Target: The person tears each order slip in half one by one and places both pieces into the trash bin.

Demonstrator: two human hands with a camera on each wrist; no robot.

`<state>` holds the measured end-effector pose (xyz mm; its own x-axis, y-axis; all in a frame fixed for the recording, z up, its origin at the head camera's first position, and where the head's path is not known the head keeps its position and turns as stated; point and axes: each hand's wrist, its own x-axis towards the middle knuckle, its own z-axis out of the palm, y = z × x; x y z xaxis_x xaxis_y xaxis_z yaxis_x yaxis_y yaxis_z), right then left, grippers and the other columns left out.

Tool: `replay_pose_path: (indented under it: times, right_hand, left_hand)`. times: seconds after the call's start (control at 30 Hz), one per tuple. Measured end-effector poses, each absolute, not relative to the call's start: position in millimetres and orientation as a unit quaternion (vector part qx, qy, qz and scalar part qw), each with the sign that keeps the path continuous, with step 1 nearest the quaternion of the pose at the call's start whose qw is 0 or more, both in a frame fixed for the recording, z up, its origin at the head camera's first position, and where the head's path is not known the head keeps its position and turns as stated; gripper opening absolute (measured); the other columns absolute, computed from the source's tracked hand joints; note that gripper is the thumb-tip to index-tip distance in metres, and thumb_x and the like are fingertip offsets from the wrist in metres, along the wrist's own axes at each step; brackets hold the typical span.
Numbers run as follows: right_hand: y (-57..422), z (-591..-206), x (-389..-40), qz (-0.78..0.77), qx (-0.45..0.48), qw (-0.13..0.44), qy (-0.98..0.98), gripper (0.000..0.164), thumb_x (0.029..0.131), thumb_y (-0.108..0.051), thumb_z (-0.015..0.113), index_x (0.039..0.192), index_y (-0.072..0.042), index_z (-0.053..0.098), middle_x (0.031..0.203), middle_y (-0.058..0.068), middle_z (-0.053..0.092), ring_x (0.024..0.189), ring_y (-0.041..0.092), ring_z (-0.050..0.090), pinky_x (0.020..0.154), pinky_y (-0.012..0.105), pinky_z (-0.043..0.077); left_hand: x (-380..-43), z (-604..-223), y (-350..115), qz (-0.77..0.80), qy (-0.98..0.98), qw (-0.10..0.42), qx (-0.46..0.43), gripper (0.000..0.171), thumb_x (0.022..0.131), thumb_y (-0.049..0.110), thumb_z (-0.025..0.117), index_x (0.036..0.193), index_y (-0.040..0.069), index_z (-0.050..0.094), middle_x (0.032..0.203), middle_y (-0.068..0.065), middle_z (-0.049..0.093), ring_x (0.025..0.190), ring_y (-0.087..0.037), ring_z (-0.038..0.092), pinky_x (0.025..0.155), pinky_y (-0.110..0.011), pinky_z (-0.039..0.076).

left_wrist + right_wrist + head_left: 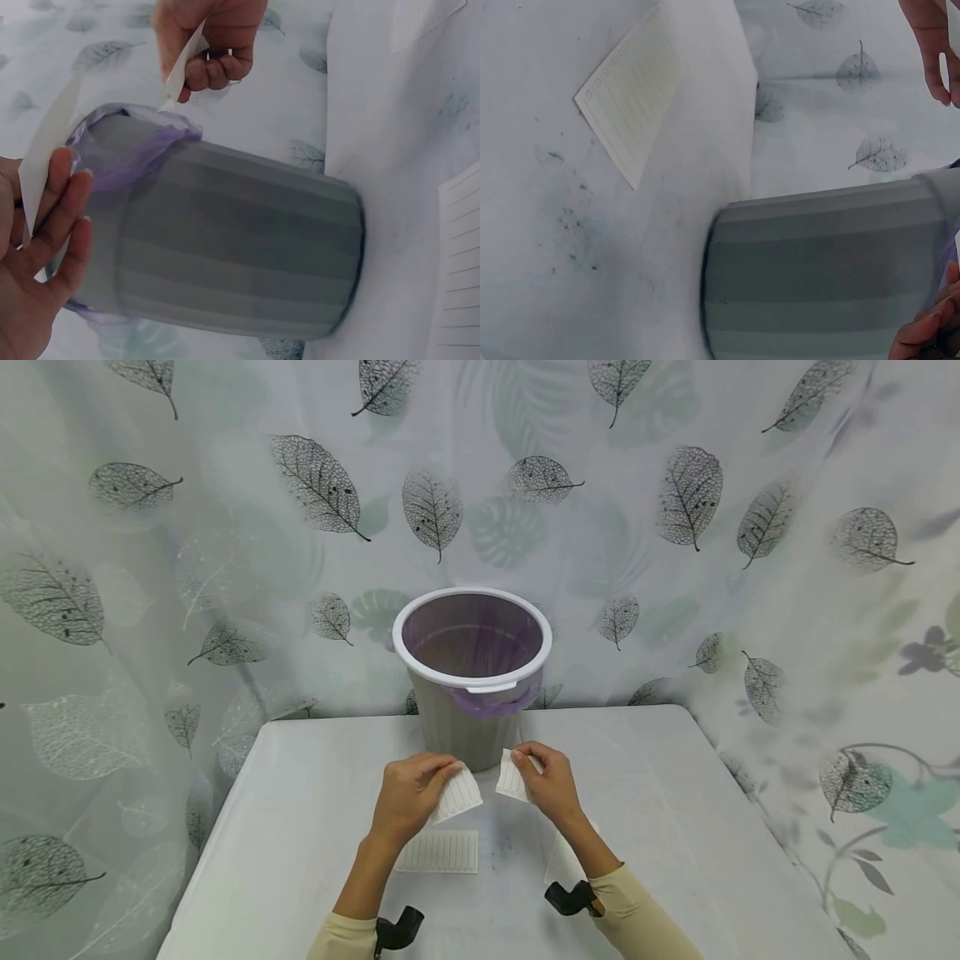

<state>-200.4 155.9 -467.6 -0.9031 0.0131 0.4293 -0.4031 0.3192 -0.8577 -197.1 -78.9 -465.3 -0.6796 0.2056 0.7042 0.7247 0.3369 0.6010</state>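
My left hand [405,795] pinches a small piece of lined paper [459,795] between thumb and fingers, in front of the bin. To its right, my right hand [553,781] pinches another lined paper piece [513,778]. A gap separates the two pieces. In the left wrist view both pieces appear nearly edge-on, near the bin's rim. A lined sheet [438,853] lies flat on the table below the left hand. Under the right forearm lies another paper sheet [562,862], partly hidden by the arm.
A grey bin [468,727] with a white rim and a purple liner [495,702] stands at the table's back edge. The white table [315,827] carries small dark specks near its middle. Leaf-patterned curtains [480,510] enclose the back and sides.
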Motion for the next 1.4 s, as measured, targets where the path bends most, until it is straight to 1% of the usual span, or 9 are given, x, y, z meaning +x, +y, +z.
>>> replay_pose_path:
  times: [0.27, 0.53, 0.63, 0.73, 0.9, 1.03, 1.23, 1.3, 1.4]
  right_hand:
    - [160, -438, -203, 0.601, 0.111, 0.183, -0.770, 0.010, 0.097, 0.005, 0.068, 0.090, 0.010, 0.073, 0.084, 0.018, 0.069, 0.062, 0.013, 0.057, 0.055, 0.022, 0.047]
    - [163, -405, -211, 0.596, 0.141, 0.205, -0.764, 0.011, 0.099, 0.005, 0.066, 0.094, 0.012, 0.072, 0.089, 0.022, 0.070, 0.066, 0.015, 0.058, 0.057, 0.020, 0.047]
    - [162, -393, -215, 0.587, 0.158, 0.215, -0.764, 0.010, 0.098, 0.005, 0.067, 0.095, 0.013, 0.072, 0.091, 0.023, 0.071, 0.066, 0.016, 0.059, 0.057, 0.019, 0.047]
    - [162, -380, -219, 0.580, 0.177, 0.225, -0.763, 0.010, 0.098, 0.006, 0.067, 0.095, 0.014, 0.072, 0.092, 0.025, 0.071, 0.068, 0.016, 0.059, 0.058, 0.018, 0.047]
    - [160, -360, -228, 0.567, 0.211, 0.248, -0.756, 0.008, 0.097, 0.009, 0.066, 0.096, 0.016, 0.071, 0.091, 0.026, 0.070, 0.067, 0.018, 0.059, 0.059, 0.018, 0.047]
    - [157, -350, -240, 0.556, 0.238, 0.268, -0.750, 0.007, 0.097, 0.011, 0.066, 0.098, 0.016, 0.071, 0.093, 0.027, 0.071, 0.069, 0.021, 0.061, 0.060, 0.018, 0.048]
    - [157, -357, -276, 0.520, 0.260, 0.302, -0.755, 0.008, 0.098, 0.006, 0.068, 0.101, 0.010, 0.074, 0.096, 0.023, 0.073, 0.076, 0.030, 0.066, 0.063, 0.019, 0.048]
    - [157, -354, -285, 0.511, 0.264, 0.312, -0.756, 0.009, 0.098, 0.003, 0.069, 0.102, 0.007, 0.076, 0.098, 0.020, 0.074, 0.080, 0.031, 0.068, 0.067, 0.021, 0.049]
    - [157, -347, -294, 0.502, 0.266, 0.323, -0.757, 0.011, 0.100, -0.002, 0.070, 0.105, 0.004, 0.077, 0.099, 0.016, 0.076, 0.083, 0.030, 0.070, 0.069, 0.024, 0.050]
  left_hand:
    - [-207, -449, -84, -0.487, -0.756, 0.302, -0.316, 0.011, 0.088, -0.004, 0.081, 0.097, 0.001, 0.080, 0.093, -0.005, 0.078, 0.082, -0.017, 0.074, 0.071, -0.029, 0.059]
    - [-226, -421, -88, -0.477, -0.743, 0.341, -0.325, 0.013, 0.088, -0.006, 0.080, 0.099, 0.001, 0.079, 0.094, -0.004, 0.077, 0.078, -0.018, 0.072, 0.066, -0.029, 0.056]
    - [-234, -412, -90, -0.472, -0.742, 0.349, -0.324, 0.011, 0.090, -0.004, 0.079, 0.100, 0.000, 0.080, 0.094, -0.004, 0.076, 0.078, -0.017, 0.071, 0.066, -0.028, 0.055]
    - [-241, -402, -91, -0.468, -0.738, 0.361, -0.326, 0.010, 0.094, -0.003, 0.076, 0.103, -0.001, 0.079, 0.095, -0.007, 0.076, 0.079, -0.019, 0.071, 0.067, -0.028, 0.055]
    - [-253, -384, -94, -0.460, -0.729, 0.384, -0.331, 0.012, 0.097, -0.001, 0.071, 0.107, -0.003, 0.078, 0.098, -0.010, 0.075, 0.085, -0.023, 0.071, 0.072, -0.032, 0.056]
    - [-263, -371, -94, -0.456, -0.726, 0.396, -0.329, 0.014, 0.100, 0.002, 0.068, 0.109, -0.002, 0.078, 0.101, -0.010, 0.076, 0.091, -0.024, 0.072, 0.077, -0.037, 0.056]
    - [-279, -360, -88, -0.464, -0.728, 0.397, -0.312, 0.015, 0.101, 0.003, 0.066, 0.111, -0.001, 0.078, 0.105, -0.010, 0.076, 0.099, -0.025, 0.073, 0.086, -0.039, 0.056]
    - [-286, -358, -86, -0.464, -0.732, 0.399, -0.299, 0.015, 0.100, 0.003, 0.068, 0.111, -0.001, 0.078, 0.106, -0.011, 0.077, 0.100, -0.026, 0.073, 0.087, -0.039, 0.057]
    - [-297, -356, -82, -0.464, -0.740, 0.398, -0.280, 0.013, 0.099, 0.003, 0.071, 0.108, 0.000, 0.079, 0.105, -0.010, 0.078, 0.098, -0.025, 0.074, 0.082, -0.038, 0.058]
